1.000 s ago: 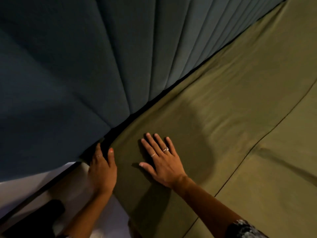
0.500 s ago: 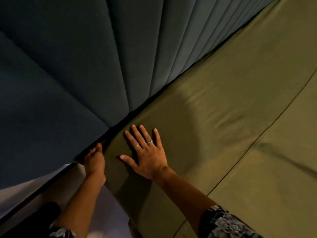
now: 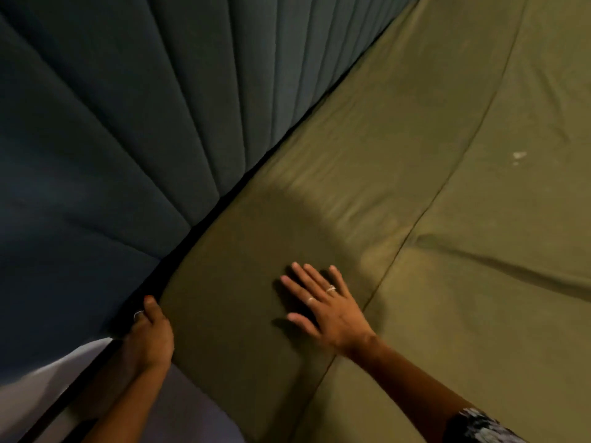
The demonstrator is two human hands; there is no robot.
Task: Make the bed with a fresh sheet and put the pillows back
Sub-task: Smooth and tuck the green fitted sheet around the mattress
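An olive-green sheet (image 3: 367,174) covers the mattress from its near corner out to the right. My left hand (image 3: 149,338) is at that corner, beside the headboard, its fingers curled around the sheet's edge and reaching into the dark gap. My right hand (image 3: 323,303) lies flat on top of the sheet a little right of the corner, fingers spread, rings on two fingers. A dark seam line (image 3: 425,212) runs across the sheet. No pillows are in view.
A dark blue padded headboard (image 3: 128,123) with vertical channels rises along the left, and a narrow dark gap separates it from the mattress. A pale strip of wall or floor (image 3: 38,388) shows at the lower left below it.
My right hand has slid to the right across the sheet, away from the corner. My left hand has curled from flat into the gap at the corner.
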